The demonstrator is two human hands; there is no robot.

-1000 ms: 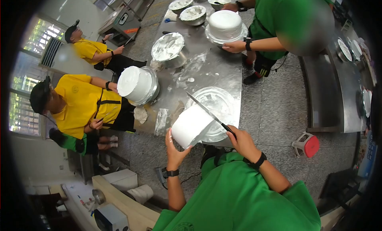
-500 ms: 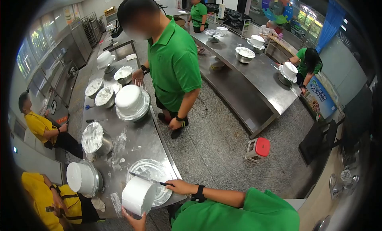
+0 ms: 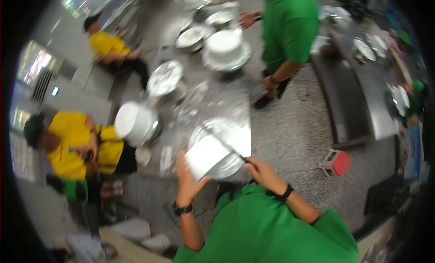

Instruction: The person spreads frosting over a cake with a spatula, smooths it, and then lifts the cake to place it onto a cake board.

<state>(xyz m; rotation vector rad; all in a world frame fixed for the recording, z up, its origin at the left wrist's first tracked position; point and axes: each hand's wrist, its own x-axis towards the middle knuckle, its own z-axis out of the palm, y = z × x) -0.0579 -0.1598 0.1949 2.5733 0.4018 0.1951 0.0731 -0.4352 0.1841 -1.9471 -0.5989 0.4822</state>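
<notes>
A white, cream-coated cake point(image 3: 206, 158) stands tilted in front of me, over the near side of a cream-smeared turntable point(image 3: 235, 131). My left hand point(image 3: 186, 184) presses against its left and lower side, thumb and fingers spread around it. In my right hand point(image 3: 264, 172) is the dark handle of a long spatula point(image 3: 226, 145), whose blade lies across the cake's upper edge. What the cake rests on underneath is hidden. The picture is blurred by motion.
On the metal table point(image 3: 181, 116) are a bowl of cream point(image 3: 165, 78), another white cake point(image 3: 131, 120) and a further cake point(image 3: 224, 43). A person in green point(image 3: 290, 32) stands beyond its right side. People in yellow are at the left. A red-topped stool point(image 3: 340, 163) is right.
The view has swung, so the table sits further right and higher. My left hand now shows fully beside the cake. The spatula is still in my right hand.
</notes>
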